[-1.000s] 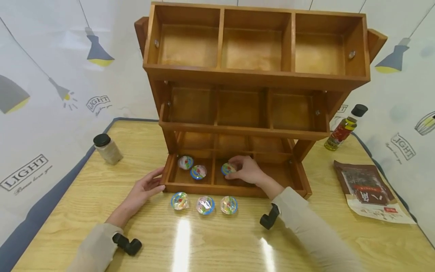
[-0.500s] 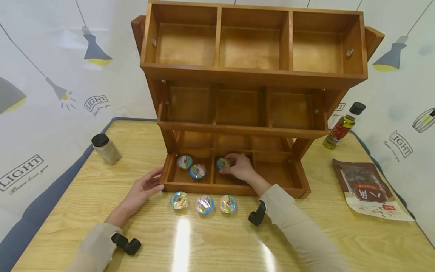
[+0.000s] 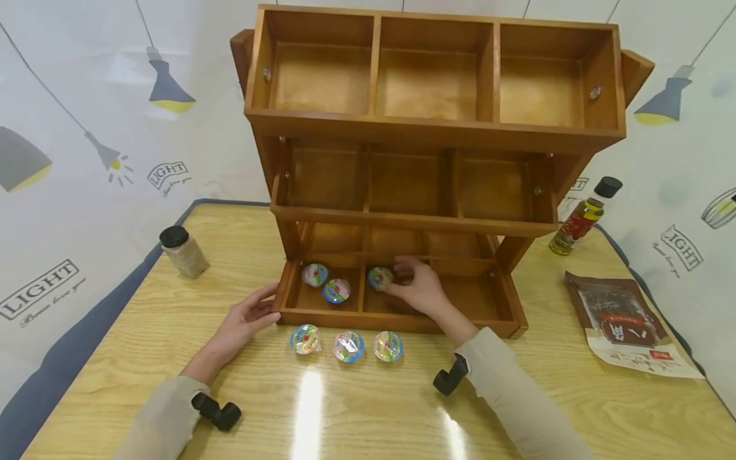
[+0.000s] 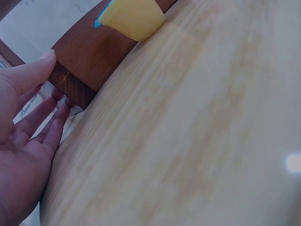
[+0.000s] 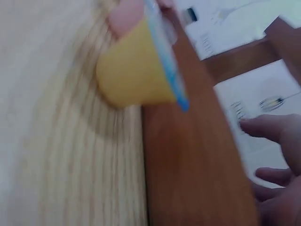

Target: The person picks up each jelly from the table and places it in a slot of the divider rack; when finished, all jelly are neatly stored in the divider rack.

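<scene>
In the head view my right hand (image 3: pixel 422 289) is in the bottom tier's middle compartment, beside a small jelly cup (image 3: pixel 379 278) with a printed foil lid. The thumb lies close to the cup's right side while the other fingers stand apart from it; whether the thumb touches cannot be told. Nothing shows between the right hand's fingers (image 5: pixel 263 129) in the right wrist view. My left hand (image 3: pixel 244 322) rests on the left front corner of the wooden rack (image 3: pixel 402 322), thumb at the front and fingers along the side. Two jelly cups (image 3: pixel 336 291) lie in the left compartment.
Before the rack, three jelly cups (image 3: pixel 347 347) stand in a row on the wooden table (image 3: pixel 247 409). A black-lidded jar (image 3: pixel 184 252) stands at left. An oil bottle (image 3: pixel 583 217) and a brown-and-white food packet (image 3: pixel 629 322) are at right. Two upper tiers overhang the bottom one.
My right hand has carried the jelly cup slightly left and back within the middle compartment, then let go, its fingers spreading away to the right. The left hand keeps its place.
</scene>
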Demonstrator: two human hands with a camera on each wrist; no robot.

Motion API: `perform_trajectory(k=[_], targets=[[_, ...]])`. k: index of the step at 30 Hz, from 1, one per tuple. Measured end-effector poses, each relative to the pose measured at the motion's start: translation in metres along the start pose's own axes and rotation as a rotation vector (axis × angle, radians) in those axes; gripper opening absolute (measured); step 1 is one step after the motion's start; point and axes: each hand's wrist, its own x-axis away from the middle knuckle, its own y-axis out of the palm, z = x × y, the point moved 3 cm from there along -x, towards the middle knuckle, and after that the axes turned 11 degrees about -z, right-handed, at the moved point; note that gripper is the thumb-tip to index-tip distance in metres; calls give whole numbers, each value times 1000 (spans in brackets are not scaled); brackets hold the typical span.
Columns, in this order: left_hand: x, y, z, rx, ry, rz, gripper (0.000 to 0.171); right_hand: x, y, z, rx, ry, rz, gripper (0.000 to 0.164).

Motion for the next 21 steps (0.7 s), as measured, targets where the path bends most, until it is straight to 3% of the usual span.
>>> perform_trajectory(k=[3,6,10,12,15,18,21], targets=[[0,0,1,0,0,0,61,19,-4,-9,-172,-140,0,53],[1,0,2,-3,2,4,60,41,-3,-15,-330,-282,-87,45],[0,0,2,-6,1,3,60,68,4,-13,-371,-416,-200,39],[0,1,2,-4,2,0,60,79,9,-7,-335,-425,-218,38],[0,1,2,-5,-2,-1,61,91,16,5,-244,-349,-204,40],[1,1,1,-2,-9,1,61,96,24,16,-189,-292,-195,47],[1,2,2,1,-11,0,61,95,32,24,-186,-293,-192,55]])
